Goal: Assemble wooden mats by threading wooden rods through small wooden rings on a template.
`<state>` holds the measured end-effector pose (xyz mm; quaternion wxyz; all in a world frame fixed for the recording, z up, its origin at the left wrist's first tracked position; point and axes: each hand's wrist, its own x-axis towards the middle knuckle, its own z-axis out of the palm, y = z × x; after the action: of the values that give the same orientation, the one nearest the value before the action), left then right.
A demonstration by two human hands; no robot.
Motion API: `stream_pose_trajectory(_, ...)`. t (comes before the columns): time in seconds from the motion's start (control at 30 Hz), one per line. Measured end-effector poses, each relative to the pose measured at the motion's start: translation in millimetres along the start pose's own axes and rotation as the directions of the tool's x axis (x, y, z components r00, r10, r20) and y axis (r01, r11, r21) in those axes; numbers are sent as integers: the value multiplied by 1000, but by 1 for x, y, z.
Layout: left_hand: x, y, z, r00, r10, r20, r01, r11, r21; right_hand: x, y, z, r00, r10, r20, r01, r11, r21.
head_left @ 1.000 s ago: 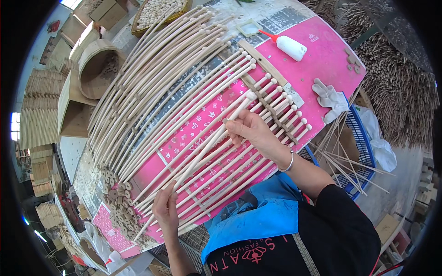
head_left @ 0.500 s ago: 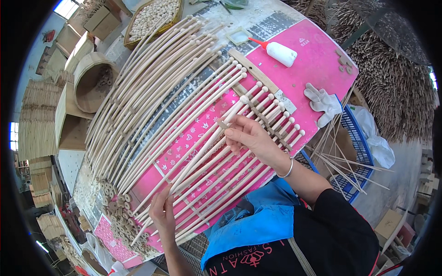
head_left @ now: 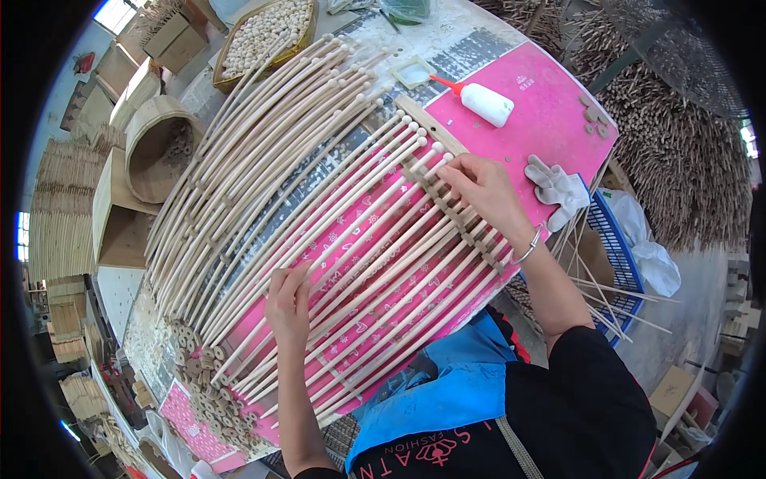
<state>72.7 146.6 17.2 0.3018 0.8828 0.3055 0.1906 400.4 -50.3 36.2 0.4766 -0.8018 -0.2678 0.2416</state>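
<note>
Slender wooden sticks (head_left: 383, 281) with round ball ends lie side by side across a pink patterned sheet (head_left: 351, 382). Near their ball ends they rest on a notched wooden strip (head_left: 456, 209). My right hand (head_left: 488, 190) is closed at the ball end of one stick, above the strip, its fingertips covering part of that end. Lower left, my left hand (head_left: 289, 313) has its thumb and fingers pinched together around a stick's shaft, apparently the same one. Small wooden rings (head_left: 209, 383) are heaped beside the sticks' lower left ends.
More ball-ended sticks (head_left: 239, 191) are stacked to the left. Farther back stand a basket of wooden balls (head_left: 267, 40) and a white glue bottle (head_left: 485, 104) with a red nozzle. A glove (head_left: 557, 190) and a blue plastic basket (head_left: 618, 239) are at the right.
My right hand has moved up and right, from the shaft to the ball end above the notched strip. My left hand has shifted upward. The raised stick has come down among the others.
</note>
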Motion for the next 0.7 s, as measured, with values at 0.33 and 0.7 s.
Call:
stream_pose_trajectory(0.33, 15, -16, 29, 1000, 19, 21, -20, 999, 44, 10, 22, -2, 999, -38, 23, 36, 998, 59)
stream_pose_trajectory(0.7, 24, -10, 39, 999, 48, 26, -52, 975, 214, 67, 25, 13, 834, -463, 301, 552, 690, -468)
